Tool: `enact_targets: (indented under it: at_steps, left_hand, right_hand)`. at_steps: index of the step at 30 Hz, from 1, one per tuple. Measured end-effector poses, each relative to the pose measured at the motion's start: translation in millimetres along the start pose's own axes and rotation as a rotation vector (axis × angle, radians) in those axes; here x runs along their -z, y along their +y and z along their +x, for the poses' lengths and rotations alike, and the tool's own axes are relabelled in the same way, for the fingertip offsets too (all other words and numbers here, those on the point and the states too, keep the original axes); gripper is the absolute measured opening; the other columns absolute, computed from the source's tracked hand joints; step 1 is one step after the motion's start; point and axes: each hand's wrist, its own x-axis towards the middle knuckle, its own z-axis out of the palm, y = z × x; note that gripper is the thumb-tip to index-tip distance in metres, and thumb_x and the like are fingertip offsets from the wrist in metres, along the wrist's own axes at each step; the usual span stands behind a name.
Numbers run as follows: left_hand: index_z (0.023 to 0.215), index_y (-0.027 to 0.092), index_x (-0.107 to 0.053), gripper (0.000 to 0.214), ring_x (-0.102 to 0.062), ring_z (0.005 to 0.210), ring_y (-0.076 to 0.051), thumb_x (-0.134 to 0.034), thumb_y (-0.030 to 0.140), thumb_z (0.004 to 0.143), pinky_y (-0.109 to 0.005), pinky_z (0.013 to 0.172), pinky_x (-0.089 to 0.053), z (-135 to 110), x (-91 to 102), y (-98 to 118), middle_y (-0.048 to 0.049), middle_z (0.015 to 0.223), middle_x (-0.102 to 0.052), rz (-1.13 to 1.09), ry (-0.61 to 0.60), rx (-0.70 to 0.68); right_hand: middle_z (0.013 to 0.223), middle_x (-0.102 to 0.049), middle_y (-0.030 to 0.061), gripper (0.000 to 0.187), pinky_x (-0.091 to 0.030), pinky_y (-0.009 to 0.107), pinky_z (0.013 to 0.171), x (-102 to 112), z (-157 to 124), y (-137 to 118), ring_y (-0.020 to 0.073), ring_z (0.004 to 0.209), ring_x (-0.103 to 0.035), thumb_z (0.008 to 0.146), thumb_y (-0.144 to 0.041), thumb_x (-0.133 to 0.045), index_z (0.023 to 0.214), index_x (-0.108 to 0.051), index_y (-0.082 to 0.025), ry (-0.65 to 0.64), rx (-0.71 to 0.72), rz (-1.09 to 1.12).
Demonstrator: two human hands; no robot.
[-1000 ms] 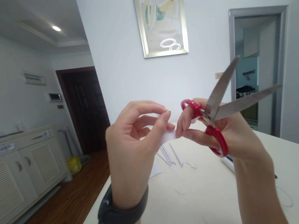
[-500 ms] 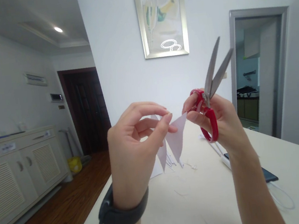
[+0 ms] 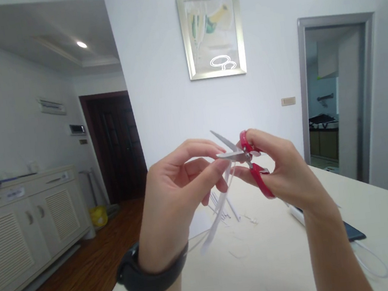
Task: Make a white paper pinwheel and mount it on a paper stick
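Observation:
My left hand [image 3: 175, 196], with a dark band on the wrist, pinches a small piece of white paper [image 3: 221, 209] between thumb and fingertips above the table. My right hand [image 3: 280, 172] grips red-handled scissors [image 3: 250, 161]. Their blades are parted and point left, at the paper near my left fingertips. The paper hangs down in a narrow strip and looks blurred.
The white table [image 3: 275, 259] carries several thin white paper strips [image 3: 224, 206] and small scraps. A dark phone [image 3: 350, 232] with a white cable [image 3: 372, 260] lies at the right. A white sideboard [image 3: 25, 227] stands at the left, a doorway at the right.
My right hand swung the scissors from pointing up and to the right down to pointing left at the paper. The paper, spread out half a second ago, now hangs as a narrow strip.

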Motion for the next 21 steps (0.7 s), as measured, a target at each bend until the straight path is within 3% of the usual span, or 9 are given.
enact_targets:
  at_steps: [7, 21]
  left_hand:
    - [0.074, 0.023, -0.064, 0.003, -0.053, 0.054, -0.008, -0.064, 0.020, 0.075, -0.019, 0.034, -0.031, 0.5, 0.7, -0.3, -0.0006, 0.089, -0.060, -0.003, -0.012, -0.010]
    - [0.070, 0.020, -0.064, 0.005, -0.053, 0.048, -0.006, -0.066, 0.016, 0.071, -0.015, 0.033, -0.035, 0.3, -4.9, 2.4, 0.0008, 0.073, -0.062, 0.068, 0.074, -0.057]
  right_hand:
    - [0.077, -0.043, 0.0002, 0.027, -0.036, 0.027, 0.060, 2.8, 0.3, 1.8, 0.0145, 0.068, -0.039, 0.068, -0.013, -0.067, 0.078, -0.043, -0.020, 0.018, 0.036, -0.028]
    - [0.086, -0.050, 0.0041, 0.024, -0.040, 0.030, 0.063, 0.5, -1.0, -1.2, 0.0183, 0.075, -0.045, 0.069, -0.013, -0.063, 0.083, -0.045, -0.020, -0.074, 0.019, -0.095]
